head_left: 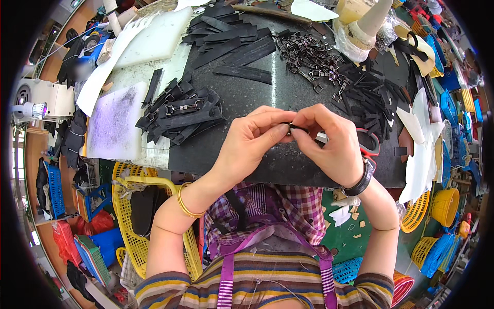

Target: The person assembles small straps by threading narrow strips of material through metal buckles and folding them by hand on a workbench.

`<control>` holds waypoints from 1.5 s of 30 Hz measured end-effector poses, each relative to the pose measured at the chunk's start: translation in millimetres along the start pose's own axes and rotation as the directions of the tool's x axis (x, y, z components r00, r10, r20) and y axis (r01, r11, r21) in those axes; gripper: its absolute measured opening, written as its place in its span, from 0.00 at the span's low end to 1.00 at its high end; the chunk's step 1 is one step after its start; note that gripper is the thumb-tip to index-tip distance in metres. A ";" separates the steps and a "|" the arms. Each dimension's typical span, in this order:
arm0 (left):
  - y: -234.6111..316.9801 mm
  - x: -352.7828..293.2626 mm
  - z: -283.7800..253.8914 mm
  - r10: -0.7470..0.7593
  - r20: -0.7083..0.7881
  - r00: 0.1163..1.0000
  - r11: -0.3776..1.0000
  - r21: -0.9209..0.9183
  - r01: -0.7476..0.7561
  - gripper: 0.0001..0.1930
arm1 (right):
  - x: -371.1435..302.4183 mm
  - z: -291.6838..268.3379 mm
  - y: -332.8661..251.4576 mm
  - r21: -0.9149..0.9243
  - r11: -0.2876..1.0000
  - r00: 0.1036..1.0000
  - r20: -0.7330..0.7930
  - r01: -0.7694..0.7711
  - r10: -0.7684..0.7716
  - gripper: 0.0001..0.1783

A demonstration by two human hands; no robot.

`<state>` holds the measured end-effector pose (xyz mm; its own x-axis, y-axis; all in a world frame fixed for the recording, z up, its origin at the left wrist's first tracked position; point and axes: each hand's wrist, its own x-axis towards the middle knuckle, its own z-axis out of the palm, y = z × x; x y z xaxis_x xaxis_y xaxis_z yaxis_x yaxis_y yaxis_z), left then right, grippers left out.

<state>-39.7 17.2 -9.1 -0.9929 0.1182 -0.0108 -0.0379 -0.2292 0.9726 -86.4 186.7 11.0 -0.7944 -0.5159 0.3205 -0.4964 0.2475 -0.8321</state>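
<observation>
Head view: your left hand [247, 141] and right hand [332, 141] meet fingertip to fingertip over the near edge of the black worktop [247, 98], both pinching one small dark metal buckle [291, 127] (mostly hidden). Red-handled scissors [368, 144] lie just right of the right hand; strap pile [180, 113] sits left of the left hand.

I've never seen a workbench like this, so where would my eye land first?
On the two hands, left and right, meeting at centre over the dark bench, pinching a small black piece between them. Next, the heaps around them: black straps to the left and a tangle of metal buckles behind. Red-handled scissors lie just right of the right hand.
</observation>
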 end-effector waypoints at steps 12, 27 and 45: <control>12.3 -1.7 -0.2 0.234 -0.115 0.965 0.959 0.189 -0.210 0.08 | 10.7 3.1 5.7 0.276 0.955 0.987 0.142 -0.107 0.069 0.10; 30.7 66.4 -103.2 0.291 0.333 0.897 -0.179 0.940 -0.291 0.08 | 16.2 1.7 5.6 0.046 0.996 0.973 0.224 -0.072 0.060 0.10; 39.7 -11.9 -12.5 -0.074 -0.010 0.997 0.987 0.139 0.074 0.11 | -0.6 -0.1 -11.6 0.034 0.994 0.993 0.061 -0.108 0.105 0.09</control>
<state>-30.8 -5.3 26.7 -0.9885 0.1253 -0.0846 -0.0954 -0.0828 0.9920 -80.3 184.3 20.5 -0.8193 -0.5363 0.2026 -0.3957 0.2733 -0.8768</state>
